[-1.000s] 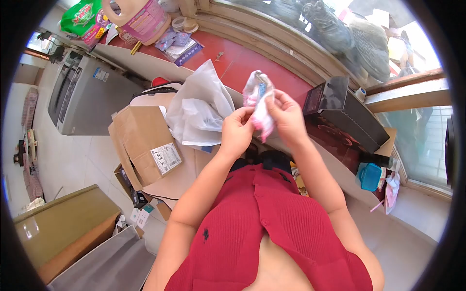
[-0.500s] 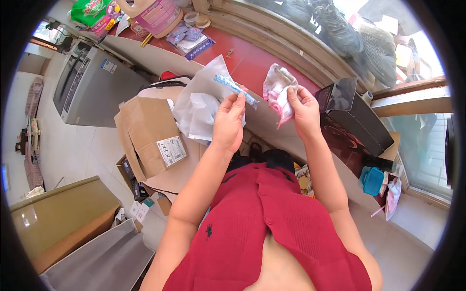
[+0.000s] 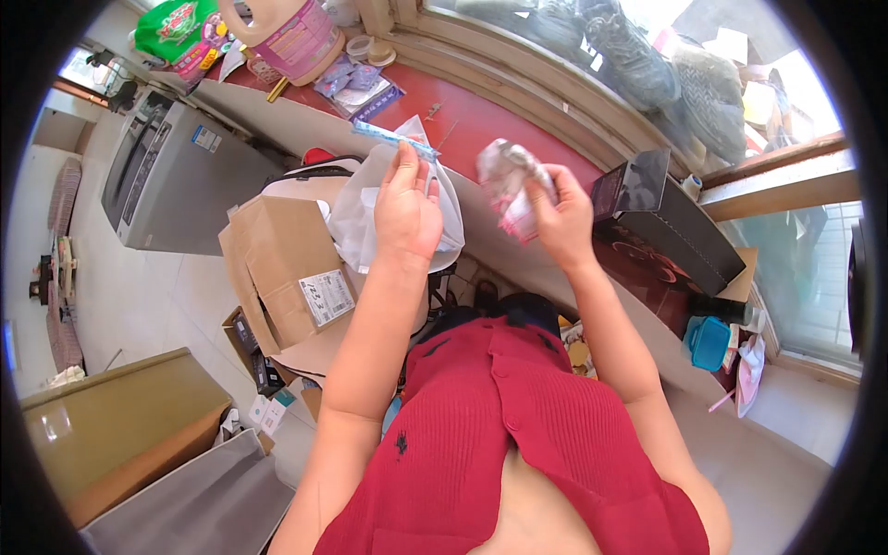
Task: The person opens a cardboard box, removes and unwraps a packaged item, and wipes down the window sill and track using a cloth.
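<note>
My left hand (image 3: pixel 407 208) is closed, pinching a slim blue-and-white patterned stick-shaped packet (image 3: pixel 393 139) between thumb and fingertips. Behind that hand a translucent white plastic bag (image 3: pixel 446 217) hangs or lies; whether the fingers touch it I cannot tell. In my right hand (image 3: pixel 566 217) is a crumpled white-and-pink cloth (image 3: pixel 509 185) with greyish stains, gripped between thumb and fingers and slightly blurred. Both hands are raised in front of the red sill, apart from each other.
A cardboard box (image 3: pixel 287 264) sits left of the bag. Bottles, including a pink-labelled jug (image 3: pixel 294 42), and a purple packet (image 3: pixel 375 97) stand on the red sill (image 3: pixel 462 116). At right are a black box (image 3: pixel 680 231) and a blue container (image 3: pixel 708 342). A grey washing machine (image 3: pixel 190 176) stands left.
My left hand has moved up and left with the packet, which lies flatter, and its palm shows more. The right hand has shifted slightly left with the cloth. The bag has changed shape.
</note>
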### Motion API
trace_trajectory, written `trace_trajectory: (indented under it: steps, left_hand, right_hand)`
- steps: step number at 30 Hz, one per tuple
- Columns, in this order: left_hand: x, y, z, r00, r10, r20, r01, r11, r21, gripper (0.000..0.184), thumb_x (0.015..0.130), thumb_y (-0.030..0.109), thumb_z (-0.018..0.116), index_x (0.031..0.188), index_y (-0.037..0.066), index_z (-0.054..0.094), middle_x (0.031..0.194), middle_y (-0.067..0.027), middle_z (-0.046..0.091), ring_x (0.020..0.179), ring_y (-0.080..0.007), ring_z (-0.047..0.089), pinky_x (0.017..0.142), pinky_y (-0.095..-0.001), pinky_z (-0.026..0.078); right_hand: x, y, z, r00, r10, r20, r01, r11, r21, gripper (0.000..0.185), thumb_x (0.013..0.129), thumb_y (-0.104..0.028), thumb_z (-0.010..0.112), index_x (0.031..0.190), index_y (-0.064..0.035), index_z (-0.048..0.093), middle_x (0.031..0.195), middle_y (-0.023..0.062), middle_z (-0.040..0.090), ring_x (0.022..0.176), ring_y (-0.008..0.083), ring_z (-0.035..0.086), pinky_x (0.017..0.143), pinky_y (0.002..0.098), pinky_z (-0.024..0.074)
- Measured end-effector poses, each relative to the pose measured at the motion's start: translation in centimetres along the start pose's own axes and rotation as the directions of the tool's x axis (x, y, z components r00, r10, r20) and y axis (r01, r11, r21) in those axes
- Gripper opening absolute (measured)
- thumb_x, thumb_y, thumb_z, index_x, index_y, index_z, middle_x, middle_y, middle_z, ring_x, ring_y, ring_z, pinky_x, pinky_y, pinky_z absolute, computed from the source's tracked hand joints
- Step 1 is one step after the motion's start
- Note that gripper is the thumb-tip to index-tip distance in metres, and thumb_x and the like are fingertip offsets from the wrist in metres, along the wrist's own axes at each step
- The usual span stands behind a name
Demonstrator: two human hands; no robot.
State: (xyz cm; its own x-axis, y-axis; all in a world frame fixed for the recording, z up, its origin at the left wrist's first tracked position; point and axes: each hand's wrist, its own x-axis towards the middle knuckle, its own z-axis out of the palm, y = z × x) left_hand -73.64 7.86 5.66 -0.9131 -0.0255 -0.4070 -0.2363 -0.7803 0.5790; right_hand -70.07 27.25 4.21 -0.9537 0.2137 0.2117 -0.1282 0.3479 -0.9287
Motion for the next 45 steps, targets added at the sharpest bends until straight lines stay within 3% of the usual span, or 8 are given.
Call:
trace_trajectory:
  steps: [3, 6, 8, 17, 19, 24, 39, 45]
  left_hand:
    - [-0.1, -0.2, -0.4, 0.993, -0.117, 0.031, 0.119, 0.991, -0.056, 0.033, 0.094, 0.038, 0.065, 0.122, 0.021, 0.059, 0.123, 0.0061, 0.055, 0.116, -0.0139, 0.043, 0.105, -0.036, 0.027]
    - [-0.7, -1.2, -0.3, 0.993, -0.114, 0.032, 0.116, 0.991, -0.065, 0.029, 0.092, 0.036, 0.068, 0.114, 0.019, 0.06, 0.115, 0.0051, 0.055, 0.111, -0.0127, 0.044, 0.102, -0.0333, 0.029]
    - [-1.3, -1.7, -0.3, 0.994, -0.106, 0.04, 0.109, 0.992, -0.057, 0.027, 0.092, 0.036, 0.069, 0.111, 0.019, 0.06, 0.112, 0.005, 0.056, 0.109, -0.0121, 0.045, 0.1, -0.0328, 0.03]
    - [-3.0, -3.4, -0.7, 0.978, -0.136, 0.16, 0.128, 0.99, 0.059, 0.017, 0.093, 0.03, 0.069, 0.105, 0.02, 0.062, 0.098, 0.0097, 0.06, 0.095, -0.0043, 0.052, 0.09, -0.029, 0.033]
    - [-3.9, -3.2, -0.3, 0.968, -0.195, 0.159, 0.192, 0.981, 0.036, 0.017, 0.094, 0.029, 0.068, 0.107, 0.02, 0.062, 0.103, 0.0085, 0.062, 0.096, -0.0045, 0.052, 0.091, -0.0291, 0.033]
    - [-3.6, -3.5, -1.0, 0.94, -0.127, 0.318, 0.083, 0.985, 0.149, 0.02, 0.099, 0.026, 0.06, 0.112, 0.012, 0.061, 0.103, 0.0024, 0.063, 0.095, -0.0099, 0.057, 0.082, -0.0284, 0.044]
    - [-11.5, -16.5, -4.9, 0.65, -0.675, 0.35, 0.118, 0.544, 0.831, 0.013, 0.097, 0.014, 0.063, 0.102, 0.003, 0.061, 0.102, -0.0034, 0.064, 0.093, -0.0103, 0.059, 0.086, -0.0252, 0.047]
    - [-15.9, -20.3, -5.8, 0.523, -0.825, 0.211, 0.056, 0.281, 0.958, 0.039, 0.092, 0.011, 0.069, 0.125, -0.002, 0.052, 0.113, -0.0083, 0.06, 0.105, -0.0136, 0.057, 0.095, -0.026, 0.046]
  right_hand:
    - [1.5, -2.6, 0.1, 0.998, 0.063, -0.012, -0.058, 0.968, 0.244, 0.019, 0.092, -0.015, 0.066, 0.104, -0.0006, 0.064, 0.085, 0.0064, 0.07, 0.077, 0.0156, 0.065, 0.071, 0.0294, 0.0516]
    - [3.1, -2.1, 0.0, 0.965, -0.236, -0.114, 0.195, 0.937, -0.29, 0.027, 0.087, -0.014, 0.069, 0.11, -0.002, 0.064, 0.094, 0.0101, 0.07, 0.088, 0.0243, 0.064, 0.081, 0.0353, 0.0506]
    - [3.9, -0.1, 0.3, 0.881, -0.472, -0.042, 0.313, 0.646, -0.696, 0.037, 0.079, -0.013, 0.074, 0.114, -0.0052, 0.064, 0.106, 0.0126, 0.067, 0.101, 0.0313, 0.06, 0.09, 0.0405, 0.0464]
    - [-0.5, -4.0, 2.0, 0.836, -0.512, 0.198, 0.547, 0.809, -0.217, 0.032, 0.076, -0.006, 0.075, 0.108, -0.0065, 0.069, 0.099, 0.0099, 0.068, 0.094, 0.0279, 0.063, 0.084, 0.0376, 0.0488]
    - [-1.6, -4.5, 1.7, 0.979, -0.174, 0.104, 0.175, 0.985, 0.0, 0.022, 0.083, -0.004, 0.071, 0.105, -0.0053, 0.07, 0.093, 0.0079, 0.069, 0.084, 0.0196, 0.065, 0.075, 0.0302, 0.05]
    - [-4.4, -3.7, -0.8, 0.951, 0.276, 0.143, -0.305, 0.915, 0.264, 0.017, 0.094, -0.008, 0.063, 0.106, 0.0027, 0.068, 0.089, 0.0022, 0.069, 0.082, 0.0077, 0.062, 0.077, 0.0232, 0.0501]
    - [-26.6, 5.2, -6.4, 0.828, 0.532, -0.175, -0.382, 0.765, 0.518, 0.027, 0.089, -0.018, 0.071, 0.107, -0.0007, 0.062, 0.093, 0.0047, 0.066, 0.084, 0.0112, 0.061, 0.077, 0.0268, 0.0514]
    - [-38.1, 10.6, -9.5, 0.402, 0.847, -0.349, -0.331, 0.489, 0.807, 0.022, 0.093, -0.015, 0.066, 0.109, -0.0008, 0.064, 0.089, 0.0028, 0.065, 0.073, 0.0094, 0.058, 0.062, 0.023, 0.0464]
